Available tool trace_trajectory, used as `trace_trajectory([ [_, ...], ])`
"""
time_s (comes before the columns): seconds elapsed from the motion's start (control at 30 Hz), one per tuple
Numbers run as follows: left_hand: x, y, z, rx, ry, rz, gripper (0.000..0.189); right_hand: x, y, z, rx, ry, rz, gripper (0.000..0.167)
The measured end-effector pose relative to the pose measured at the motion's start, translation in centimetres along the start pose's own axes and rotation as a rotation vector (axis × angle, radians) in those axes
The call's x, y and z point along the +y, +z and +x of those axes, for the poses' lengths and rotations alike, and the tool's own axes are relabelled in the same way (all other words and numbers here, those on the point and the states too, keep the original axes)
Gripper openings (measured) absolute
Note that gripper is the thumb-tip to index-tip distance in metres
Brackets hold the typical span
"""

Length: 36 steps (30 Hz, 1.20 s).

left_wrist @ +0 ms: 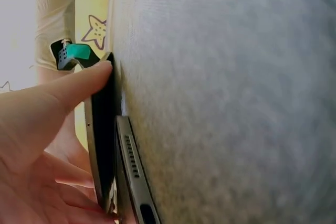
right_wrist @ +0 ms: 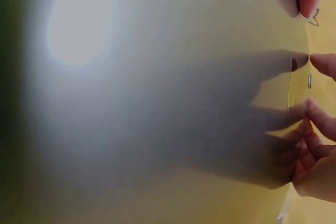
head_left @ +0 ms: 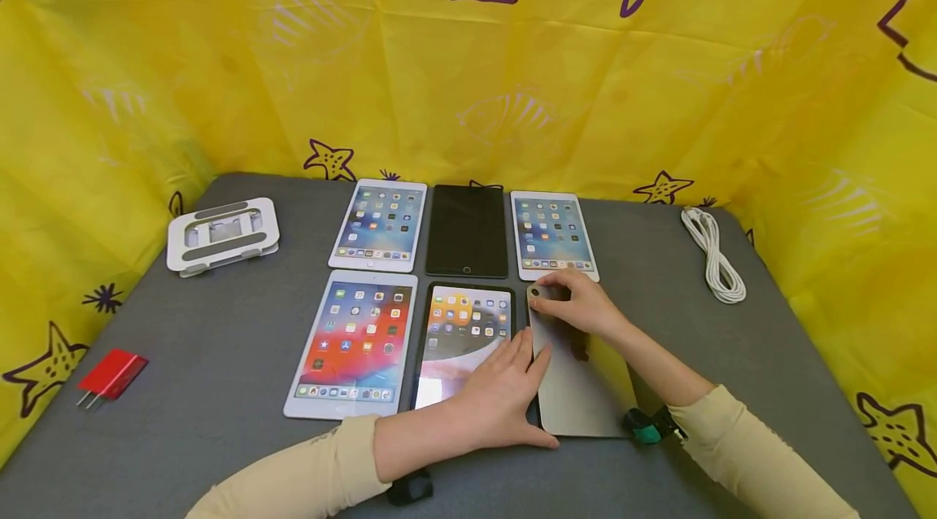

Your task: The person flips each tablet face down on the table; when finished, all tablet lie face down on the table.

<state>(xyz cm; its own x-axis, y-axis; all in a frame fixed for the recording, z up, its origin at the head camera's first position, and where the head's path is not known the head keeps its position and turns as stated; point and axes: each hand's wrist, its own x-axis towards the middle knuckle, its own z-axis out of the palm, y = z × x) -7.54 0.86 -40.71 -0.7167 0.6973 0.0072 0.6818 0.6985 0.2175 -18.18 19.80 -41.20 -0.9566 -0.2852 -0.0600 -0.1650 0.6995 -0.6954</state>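
A silver-backed tablet [head_left: 581,393] is back side up at the front right, its shiny back reflecting the hands and yellow cloth in the right wrist view. My right hand [head_left: 581,303] pinches its upper left corner beside the camera lens. My left hand [head_left: 501,397] spreads along its left side: straight fingers touch the edge, and the thumb [left_wrist: 94,80] touches it near the lower corner. In the left wrist view this tablet tilts off the table, dark face downward. Just left lies a lit black-bordered tablet [head_left: 457,332], partly covered by my left hand; its speaker-holed edge [left_wrist: 131,156] shows.
Left stands a white-framed tablet [head_left: 351,348]. Behind lie two white tablets [head_left: 376,226] and a black one [head_left: 467,230] with its screen dark. A white folding stand [head_left: 223,234], a red plug adapter [head_left: 113,372] and a coiled white cable [head_left: 713,255] lie at the sides.
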Motion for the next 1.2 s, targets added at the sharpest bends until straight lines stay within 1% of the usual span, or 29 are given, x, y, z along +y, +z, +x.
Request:
trace_trajectory([
  [0.13, 0.1, 0.4, 0.1, -0.014, 0.002, 0.012, 0.107, 0.4, 0.2, -0.1, 0.004, -0.025, -0.021, 0.035],
  [0.23, 0.1, 0.6, 0.2, -0.025, 0.002, 0.004, 0.107, 0.6, 0.2, -0.1, 0.010, -0.048, -0.047, 0.035],
  [0.43, 0.0, 0.7, 0.5, -0.041, 0.002, 0.020, 0.107, 0.8, 0.0, -0.2, 0.009, -0.091, -0.112, 0.035],
  [0.53, 0.0, 0.7, 0.6, -0.054, -0.004, 0.031, 0.107, 0.9, 0.0, -0.3, 0.006, -0.095, -0.127, 0.035],
  [0.67, 0.1, 0.7, 0.6, -0.063, -0.007, 0.046, 0.107, 1.0, 0.0, -0.3, 0.000, -0.097, -0.121, 0.033],
  [1.03, 0.2, 0.9, 0.6, -0.053, -0.001, 0.068, 0.107, 1.2, 0.1, -0.3, 0.010, -0.132, -0.102, 0.030],
  [1.2, 0.0, 0.9, 0.6, -0.055, 0.006, 0.048, 0.105, 1.2, 0.1, -0.3, 0.013, -0.133, -0.101, 0.029],
])
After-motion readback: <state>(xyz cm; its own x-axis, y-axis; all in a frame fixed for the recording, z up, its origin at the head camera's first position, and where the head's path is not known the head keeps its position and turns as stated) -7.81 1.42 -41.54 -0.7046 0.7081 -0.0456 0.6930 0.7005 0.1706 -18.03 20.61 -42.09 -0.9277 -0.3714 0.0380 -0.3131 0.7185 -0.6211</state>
